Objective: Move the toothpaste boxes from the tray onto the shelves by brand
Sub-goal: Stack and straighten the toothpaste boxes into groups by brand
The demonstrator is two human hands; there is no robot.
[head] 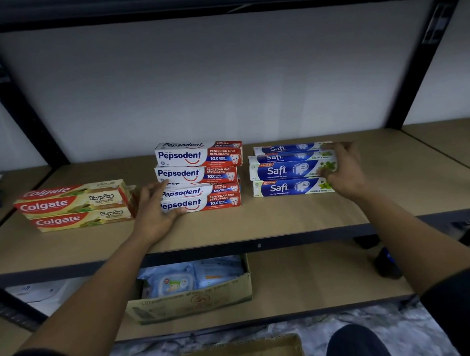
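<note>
The left hand (155,209) covers the 9 o'clock ends of Pepsodent boxes (201,177); the blurred right hand (343,169), 3 o'clock ends of Safi boxes (288,169). The tray (237,354) is cropped at 6 o'clock.

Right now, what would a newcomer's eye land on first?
Three brand stacks on the shelf: Colgate stack left, taller Pepsodent stack centre, Safi stack right. The left hand touches the Pepsodent stack's left end. The right hand has its fingers curled round the Safi stack's right end.
</note>
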